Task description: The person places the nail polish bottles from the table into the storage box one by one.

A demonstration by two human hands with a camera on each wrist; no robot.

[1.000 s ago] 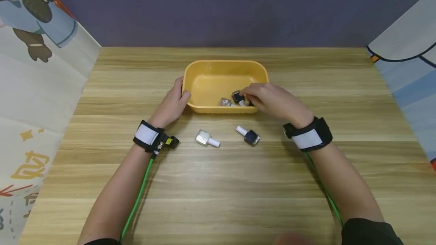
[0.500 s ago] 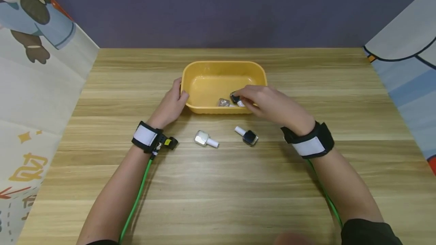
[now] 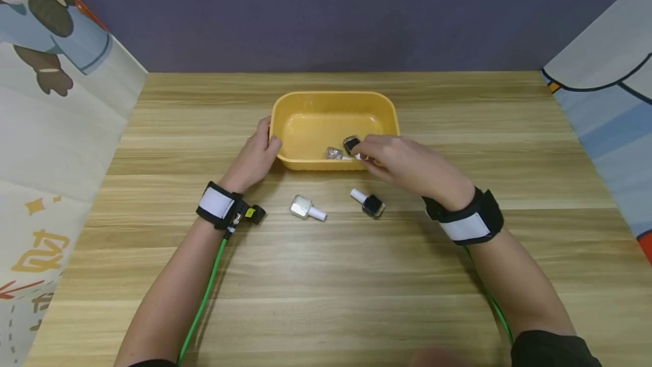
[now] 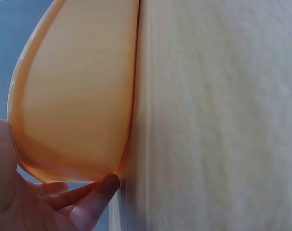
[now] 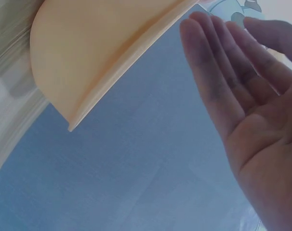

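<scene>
My left hand [image 3: 253,154] grips the left end of a yellow plastic bin [image 3: 331,165], thumb at the rim and fingers along the outside wall. Inside, near the front wall, lie a glittery nail polish bottle [image 3: 333,153] and a dark nail polish bottle [image 3: 351,143]. Over the bin's front right corner is my right hand [image 3: 407,163], its fingertips right at the dark bottle's white cap. The right wrist view shows those fingers fairly straight, the thumb apart, and no object against the palm. Part of the bin's right interior is hidden behind this hand.
On the wooden table [image 3: 326,299], in front of the bin, lie a pearly white nail polish bottle [image 3: 301,207] and a second dark nail polish bottle [image 3: 373,206]. A dark blue wall [image 3: 326,16] rises behind. Green cables [image 3: 209,293] run along both forearms.
My right hand has shifted slightly left and toward the bin's front edge. The left hand keeps its grip, and the bottles on the table stay put.
</scene>
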